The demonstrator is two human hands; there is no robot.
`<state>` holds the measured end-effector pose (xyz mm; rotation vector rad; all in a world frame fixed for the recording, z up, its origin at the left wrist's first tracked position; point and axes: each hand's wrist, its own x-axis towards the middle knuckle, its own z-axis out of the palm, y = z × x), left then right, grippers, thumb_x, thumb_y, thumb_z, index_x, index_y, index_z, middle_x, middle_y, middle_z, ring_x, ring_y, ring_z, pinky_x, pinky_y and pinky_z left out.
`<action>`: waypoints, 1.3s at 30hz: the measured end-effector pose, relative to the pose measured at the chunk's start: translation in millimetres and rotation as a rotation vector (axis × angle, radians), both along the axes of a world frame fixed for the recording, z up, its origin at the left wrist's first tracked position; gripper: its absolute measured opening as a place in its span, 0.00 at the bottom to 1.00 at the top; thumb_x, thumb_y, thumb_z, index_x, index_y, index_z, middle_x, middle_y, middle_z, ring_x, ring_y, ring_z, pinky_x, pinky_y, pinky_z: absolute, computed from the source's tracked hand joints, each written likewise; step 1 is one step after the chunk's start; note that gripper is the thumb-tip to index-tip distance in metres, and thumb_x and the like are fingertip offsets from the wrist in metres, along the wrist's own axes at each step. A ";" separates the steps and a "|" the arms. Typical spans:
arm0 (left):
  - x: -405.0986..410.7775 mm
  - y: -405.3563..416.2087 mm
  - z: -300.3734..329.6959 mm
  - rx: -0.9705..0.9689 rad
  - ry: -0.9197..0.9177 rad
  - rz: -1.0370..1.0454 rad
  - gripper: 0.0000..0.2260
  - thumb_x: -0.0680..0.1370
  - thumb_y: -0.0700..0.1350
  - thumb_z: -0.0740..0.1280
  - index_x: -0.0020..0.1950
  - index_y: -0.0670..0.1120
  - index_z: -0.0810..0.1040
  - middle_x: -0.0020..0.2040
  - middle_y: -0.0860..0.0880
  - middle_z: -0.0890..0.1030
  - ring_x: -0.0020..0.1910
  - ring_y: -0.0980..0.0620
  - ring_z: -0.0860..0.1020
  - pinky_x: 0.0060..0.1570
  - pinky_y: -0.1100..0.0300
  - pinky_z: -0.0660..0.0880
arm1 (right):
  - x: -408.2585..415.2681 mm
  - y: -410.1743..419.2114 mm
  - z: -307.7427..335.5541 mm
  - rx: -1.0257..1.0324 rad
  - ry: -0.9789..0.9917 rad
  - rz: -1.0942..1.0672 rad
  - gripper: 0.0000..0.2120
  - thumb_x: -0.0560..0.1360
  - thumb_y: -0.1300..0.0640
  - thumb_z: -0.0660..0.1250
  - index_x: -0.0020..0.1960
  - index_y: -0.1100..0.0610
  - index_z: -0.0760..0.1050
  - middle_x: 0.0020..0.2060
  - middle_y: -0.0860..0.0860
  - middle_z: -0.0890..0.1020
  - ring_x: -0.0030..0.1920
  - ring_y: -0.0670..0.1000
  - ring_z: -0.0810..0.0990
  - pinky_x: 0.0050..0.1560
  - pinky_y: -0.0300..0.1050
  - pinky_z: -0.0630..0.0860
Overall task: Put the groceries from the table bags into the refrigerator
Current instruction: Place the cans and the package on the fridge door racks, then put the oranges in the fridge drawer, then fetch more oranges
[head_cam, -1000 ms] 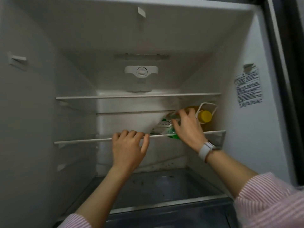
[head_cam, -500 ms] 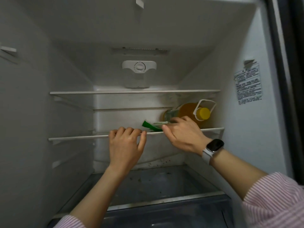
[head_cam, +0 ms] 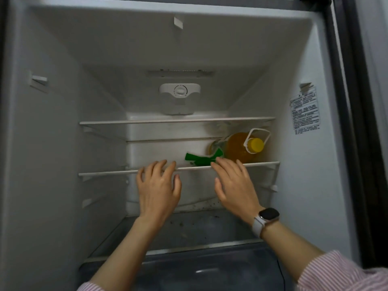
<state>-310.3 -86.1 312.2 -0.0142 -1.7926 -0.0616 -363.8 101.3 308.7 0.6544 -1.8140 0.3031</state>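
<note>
The refrigerator stands open before me. On its lower glass shelf, at the right, an oil bottle with a yellow cap lies on its side. A green packet lies flat just left of it. My left hand hangs in front of the shelf's front edge, fingers spread and relaxed, fingertips at the rim. My right hand, with a watch on the wrist, is just below the packet with loose fingers and holds nothing.
The upper shelf carries nothing I can see. A thermostat dial sits on the back wall. Below the hands lies a glass cover over a dark drawer. A label is stuck on the right wall.
My right hand has let go of the green packet and drawn back to the shelf edge. The packet now lies flat beside the bottle. My left hand has eased off the shelf rim.
</note>
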 end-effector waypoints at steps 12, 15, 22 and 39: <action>183.6 53.9 -209.3 0.345 -0.277 0.030 0.19 0.72 0.51 0.57 0.55 0.44 0.79 0.54 0.45 0.80 0.54 0.44 0.78 0.54 0.48 0.71 | 164.7 14.3 -214.5 -0.178 -0.552 0.522 0.22 0.73 0.50 0.51 0.56 0.58 0.77 0.53 0.51 0.80 0.56 0.47 0.72 0.58 0.40 0.65; 251.6 60.7 -268.4 0.472 -0.429 0.064 0.20 0.73 0.52 0.57 0.58 0.45 0.77 0.58 0.45 0.78 0.58 0.44 0.75 0.56 0.49 0.70 | 217.8 20.8 -276.1 -0.197 -0.751 0.649 0.18 0.74 0.53 0.53 0.54 0.60 0.77 0.51 0.53 0.80 0.55 0.47 0.72 0.58 0.38 0.67; 434.9 61.5 -408.4 0.752 -0.901 0.372 0.18 0.77 0.51 0.58 0.65 0.47 0.73 0.63 0.47 0.75 0.60 0.46 0.73 0.60 0.49 0.70 | 359.3 15.2 -424.9 0.065 -1.310 0.669 0.18 0.72 0.55 0.56 0.55 0.62 0.77 0.52 0.58 0.80 0.55 0.59 0.76 0.62 0.49 0.66; 910.0 -83.6 -462.7 1.264 -0.685 1.109 0.16 0.78 0.46 0.60 0.64 0.45 0.73 0.63 0.46 0.75 0.62 0.46 0.72 0.62 0.51 0.65 | 775.1 -275.2 -464.9 0.829 -1.198 1.309 0.13 0.77 0.59 0.59 0.60 0.61 0.74 0.57 0.56 0.78 0.60 0.56 0.73 0.62 0.45 0.65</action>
